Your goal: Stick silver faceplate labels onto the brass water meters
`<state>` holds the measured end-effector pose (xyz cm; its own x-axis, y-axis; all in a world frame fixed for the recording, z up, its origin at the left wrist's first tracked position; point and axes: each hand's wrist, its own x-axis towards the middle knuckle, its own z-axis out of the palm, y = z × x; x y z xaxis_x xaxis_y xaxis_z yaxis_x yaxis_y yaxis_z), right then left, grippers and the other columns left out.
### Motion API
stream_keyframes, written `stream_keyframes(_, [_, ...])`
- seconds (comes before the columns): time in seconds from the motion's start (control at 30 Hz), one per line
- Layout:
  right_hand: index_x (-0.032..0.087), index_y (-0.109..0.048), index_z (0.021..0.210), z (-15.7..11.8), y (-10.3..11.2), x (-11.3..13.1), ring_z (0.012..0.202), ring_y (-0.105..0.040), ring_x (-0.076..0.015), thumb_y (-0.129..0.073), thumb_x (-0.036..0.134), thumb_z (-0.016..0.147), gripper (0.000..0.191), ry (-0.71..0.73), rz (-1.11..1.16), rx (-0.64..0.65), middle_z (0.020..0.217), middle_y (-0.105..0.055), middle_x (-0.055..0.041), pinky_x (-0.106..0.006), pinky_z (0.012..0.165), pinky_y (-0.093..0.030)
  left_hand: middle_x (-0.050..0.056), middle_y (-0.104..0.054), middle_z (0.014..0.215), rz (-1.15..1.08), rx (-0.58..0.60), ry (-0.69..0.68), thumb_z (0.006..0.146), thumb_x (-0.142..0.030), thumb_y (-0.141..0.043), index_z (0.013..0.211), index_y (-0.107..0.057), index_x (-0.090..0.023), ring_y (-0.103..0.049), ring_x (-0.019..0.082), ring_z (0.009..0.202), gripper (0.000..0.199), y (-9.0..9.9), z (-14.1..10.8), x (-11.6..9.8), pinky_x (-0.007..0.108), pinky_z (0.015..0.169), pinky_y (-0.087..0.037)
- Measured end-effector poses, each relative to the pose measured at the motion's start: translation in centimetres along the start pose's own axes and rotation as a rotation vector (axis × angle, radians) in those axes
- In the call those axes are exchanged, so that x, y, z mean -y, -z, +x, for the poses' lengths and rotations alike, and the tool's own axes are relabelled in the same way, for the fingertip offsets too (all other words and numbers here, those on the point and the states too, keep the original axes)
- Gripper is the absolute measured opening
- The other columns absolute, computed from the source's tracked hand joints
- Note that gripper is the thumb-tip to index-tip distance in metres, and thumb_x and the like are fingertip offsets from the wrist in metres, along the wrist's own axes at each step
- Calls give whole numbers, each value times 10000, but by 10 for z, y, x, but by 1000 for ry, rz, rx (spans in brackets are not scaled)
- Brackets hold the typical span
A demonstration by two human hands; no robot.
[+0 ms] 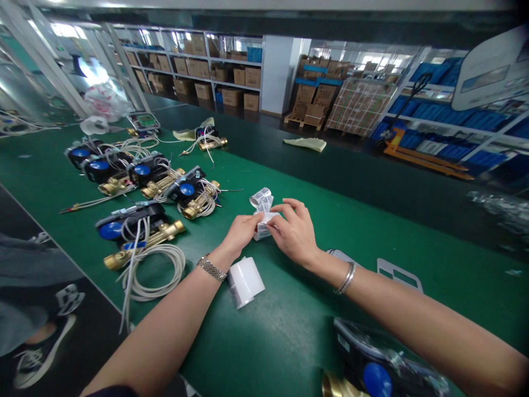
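**both hands closed on a curled label strip (264, 208)**

pinching the printed label strip between thumb and fingers of the left hand (243, 230), at its near left part. pinching its right edge with thumb and forefinger of the right hand (294, 231), with the other fingers raised and bent. held just above a green table (285, 325), or touching it; cannot tell which. curling into a loop just beyond the fingertips.

wearing a metal watch (212, 268) on the left wrist and a silver bangle (346, 278) on the right. just on the near side of the grip, lying beside the watch, is a white roll (248, 280).

to the left of the grip, spread in a loose group, are brass-and-black meters (142, 234) with blue round caps and pale cables, the nearest with its cable coiled on the table. well beyond the grip, to the right, lies a pale yellow sheet (306, 144). to the right of the grip, past the right forearm, lies a grey flat frame (399, 274). on the near right, partly out of view, is another meter in clear wrap (382, 366). far beyond the grip stand shelves with cartons (198, 69). at the far left edge shows a person's shoe (43, 353).
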<state>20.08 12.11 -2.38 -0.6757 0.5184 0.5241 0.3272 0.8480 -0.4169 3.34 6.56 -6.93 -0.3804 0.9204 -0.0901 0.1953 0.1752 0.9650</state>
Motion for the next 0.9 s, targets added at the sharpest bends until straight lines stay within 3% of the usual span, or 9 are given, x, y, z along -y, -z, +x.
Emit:
stream_keyframes(0.1, [215,-692,886,3,20,-2,1208,-583,-322,-690,243,949,68,-76,139,-22,1149,-737,-101,-523,1042,-468,-1,-624,695,125,-49,-23,1014,-602,-539,796,-659,-152,-571,133,610,514,5,1,-2,275,618,-474])
stream_keyframes(0.23, [214,-593,921,-16,80,-7,816,-697,-196,-595,334,1012,151,-275,318,-63,878,-728,-47,-360,747,-578,22,-657,805,345,-280,-133,855,-586,-735,877,-672,-186,-598,208,772,406,19,-2,-14,330,746,-448])
stream_keyframes(0.37, [201,-623,878,-80,156,-5,728,-679,-157,-755,403,906,243,-578,572,-178,791,-706,-15,-298,704,-552,71,-655,1085,458,-471,-332,849,-488,-758,1081,-631,-203,-584,246,956,389,21,-19,-41,408,963,-432])
stream_keyframes(0.47, [190,-684,845,-148,197,3,703,-640,-137,-880,434,790,317,-802,615,-308,782,-705,-15,-280,701,-514,63,-662,1058,512,-482,-587,886,-446,-737,1038,-645,-206,-596,220,879,299,-3,-58,-67,383,892,-479])
stream_keyframes(0.53, [188,-704,841,-192,214,9,709,-632,-138,-906,462,753,351,-911,578,-366,794,-707,-20,-280,701,-498,34,-673,982,506,-308,-727,902,-411,-733,993,-661,-214,-616,202,831,229,-33,-95,-84,358,818,-499])
stream_keyframes(0.67, [182,-712,845,-257,226,23,701,-621,-144,-897,514,746,393,-1030,546,-425,791,-699,-26,-290,691,-489,18,-730,1099,516,349,-762,899,-381,-759,1142,-659,-247,-672,220,1031,295,-107,-170,-117,369,928,-528])
stream_keyframes(0.77, [181,-711,850,-283,224,32,701,-623,-154,-885,531,747,404,-1045,536,-449,784,-702,-32,-303,694,-491,81,-705,1267,724,512,-740,845,-462,-809,1312,-590,-223,-655,280,1174,568,-157,-197,-137,423,997,-533])
stream_keyframes(0.83, [186,-708,848,-293,221,36,706,-621,-159,-879,538,747,404,-1039,531,-464,775,-699,-30,-307,694,-489,131,-734,1179,885,551,-714,754,-477,-875,1297,-608,-177,-692,338,1092,675,-182,-200,-146,444,890,-564])
stream_keyframes(0.9, [190,-709,847,-301,219,41,715,-623,-167,-873,542,747,400,-1028,529,-477,774,-701,-31,-314,699,-492,158,-762,972,989,583,-681,671,-442,-920,1115,-693,-140,-727,371,913,583,-199,-196,-150,428,741,-559])
